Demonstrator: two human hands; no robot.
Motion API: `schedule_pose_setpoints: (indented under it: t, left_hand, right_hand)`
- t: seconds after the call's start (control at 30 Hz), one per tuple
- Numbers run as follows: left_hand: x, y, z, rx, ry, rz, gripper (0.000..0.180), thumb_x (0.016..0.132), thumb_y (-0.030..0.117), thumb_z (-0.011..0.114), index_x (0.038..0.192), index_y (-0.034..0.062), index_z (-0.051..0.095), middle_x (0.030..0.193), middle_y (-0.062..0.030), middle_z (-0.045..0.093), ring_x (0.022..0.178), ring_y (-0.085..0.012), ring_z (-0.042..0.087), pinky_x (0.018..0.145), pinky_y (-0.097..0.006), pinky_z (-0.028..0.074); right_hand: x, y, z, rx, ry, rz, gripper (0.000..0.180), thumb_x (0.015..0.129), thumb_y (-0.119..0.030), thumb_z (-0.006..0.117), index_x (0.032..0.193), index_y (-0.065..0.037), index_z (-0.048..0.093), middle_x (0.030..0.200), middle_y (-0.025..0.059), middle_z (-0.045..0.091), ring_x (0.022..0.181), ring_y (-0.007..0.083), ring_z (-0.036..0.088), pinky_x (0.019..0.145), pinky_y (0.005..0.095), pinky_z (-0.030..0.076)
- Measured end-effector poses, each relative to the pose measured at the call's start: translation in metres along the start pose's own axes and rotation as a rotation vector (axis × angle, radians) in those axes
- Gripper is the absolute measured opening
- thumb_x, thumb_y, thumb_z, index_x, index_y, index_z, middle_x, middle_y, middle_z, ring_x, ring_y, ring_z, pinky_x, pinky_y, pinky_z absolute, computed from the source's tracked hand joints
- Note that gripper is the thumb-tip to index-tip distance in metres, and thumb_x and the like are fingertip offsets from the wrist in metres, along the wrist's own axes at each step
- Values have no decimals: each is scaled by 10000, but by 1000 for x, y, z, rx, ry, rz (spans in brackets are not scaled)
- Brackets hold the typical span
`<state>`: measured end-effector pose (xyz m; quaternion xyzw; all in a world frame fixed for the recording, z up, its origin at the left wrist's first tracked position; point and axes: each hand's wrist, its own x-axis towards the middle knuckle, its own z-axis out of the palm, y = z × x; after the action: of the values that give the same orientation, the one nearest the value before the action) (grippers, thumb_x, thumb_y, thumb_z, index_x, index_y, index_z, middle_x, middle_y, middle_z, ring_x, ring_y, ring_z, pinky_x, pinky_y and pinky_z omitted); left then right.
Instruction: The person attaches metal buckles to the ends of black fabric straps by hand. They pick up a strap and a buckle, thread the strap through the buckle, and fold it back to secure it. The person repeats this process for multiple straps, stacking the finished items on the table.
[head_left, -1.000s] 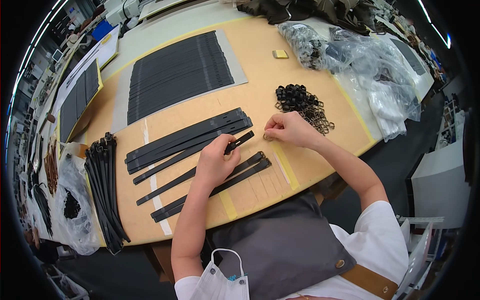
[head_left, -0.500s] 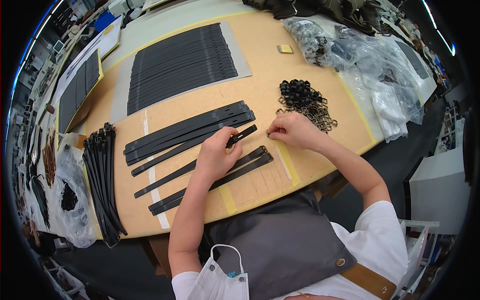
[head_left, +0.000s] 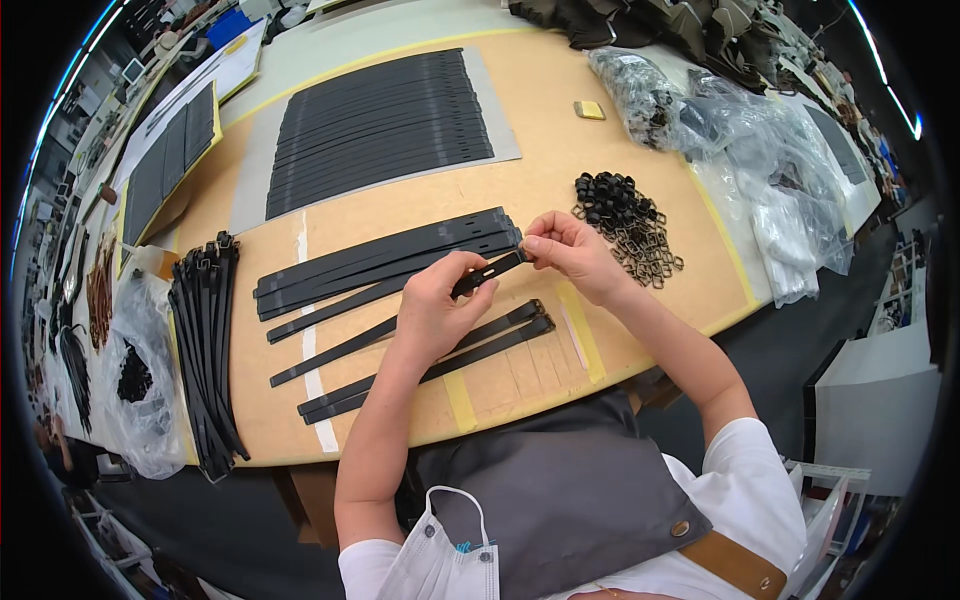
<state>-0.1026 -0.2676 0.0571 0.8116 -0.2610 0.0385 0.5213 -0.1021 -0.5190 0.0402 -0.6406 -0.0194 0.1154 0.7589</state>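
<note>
A long black strap [head_left: 338,351] with a slot near its end is pinched between the thumb and fingers of my left hand [head_left: 438,308]. Its slotted end is lifted off the table. My right hand [head_left: 578,262] meets that end, thumb and fingertips closed on a small metal buckle, mostly hidden by the fingers. In front of me lie two straps [head_left: 468,352] with buckles at their right ends. Beyond my left hand is a stack of flat straps [head_left: 385,262]. Right of my right hand are a heap of metal buckles [head_left: 645,252] and black loops [head_left: 608,198].
Rows of black straps lie on a grey board [head_left: 505,150] at the back. A bundle of buckled straps [head_left: 205,350] hangs over the left edge beside a plastic bag [head_left: 140,420]. More clear bags [head_left: 745,165] lie at the right. A small yellow block [head_left: 589,110] sits far back.
My right hand has moved left and up, bringing the small buckle to the strap's end. My left hand still grips the strap. The view has shifted slightly.
</note>
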Motion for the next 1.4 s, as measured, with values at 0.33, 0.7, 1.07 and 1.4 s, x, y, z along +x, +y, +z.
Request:
schedule_pose_setpoints:
  t: [0.33,0.7,1.07,1.4]
  left_hand:
    - [2,-2,-2,137,82,-16,166,866,126,786,986,48,701,871,-80,732,685,-200,708,618,-310,573]
    - [0,-6,1,153,42,-25,189,848,112,803,984,30,701,843,-71,721,659,-160,665,604,-291,541]
    - [0,-3,-1,32,-105,-131,232,841,93,804,1017,5,680,815,-74,697,674,-114,625,602,-258,511]
    - [-1,-7,2,72,-115,-92,244,830,109,823,999,3,682,813,-86,697,653,-126,616,587,-279,500]
  right_hand:
    - [-1,8,29,187,148,-4,217,1032,-138,692,1222,-35,716,1129,40,745,973,90,703,871,246,598]
    - [-4,7,36,-315,61,-333,136,935,-37,778,1071,-39,781,1109,59,736,946,110,691,768,250,564]
    - [-9,5,43,-466,-68,-459,184,925,-33,774,1106,-54,796,1047,64,710,968,163,693,839,283,559]
    - [-11,-14,40,-612,-126,-301,113,951,-97,752,1054,-52,747,960,68,678,897,195,666,786,324,532]
